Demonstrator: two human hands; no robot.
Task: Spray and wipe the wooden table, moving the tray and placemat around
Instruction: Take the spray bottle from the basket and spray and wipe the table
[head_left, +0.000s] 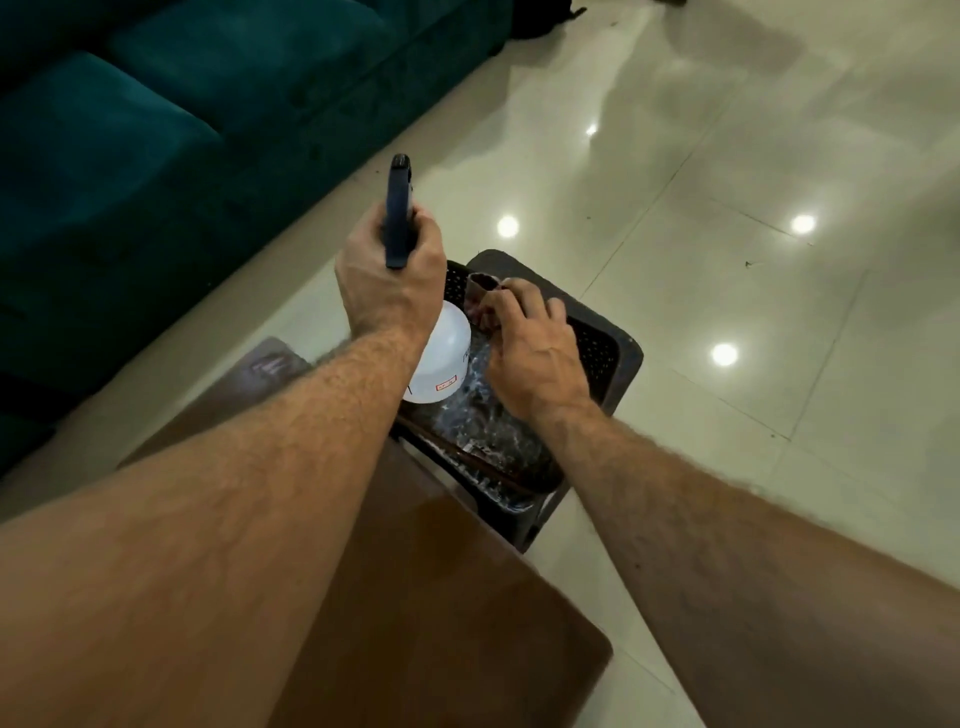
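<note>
One white spray bottle gripped by left hand, small red-bordered label unreadable

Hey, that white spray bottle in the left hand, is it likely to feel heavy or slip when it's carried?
The white spray bottle looks like thin plastic, so it is probably light unless full; its fill level cannot be seen. The left hand wraps the dark trigger head, which should limit slipping. Hanging below the grip, the round body may swing.

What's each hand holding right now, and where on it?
Left hand grips the spray bottle by its dark sprayer head. Right hand pinches a brownish cloth at its edge.
</note>
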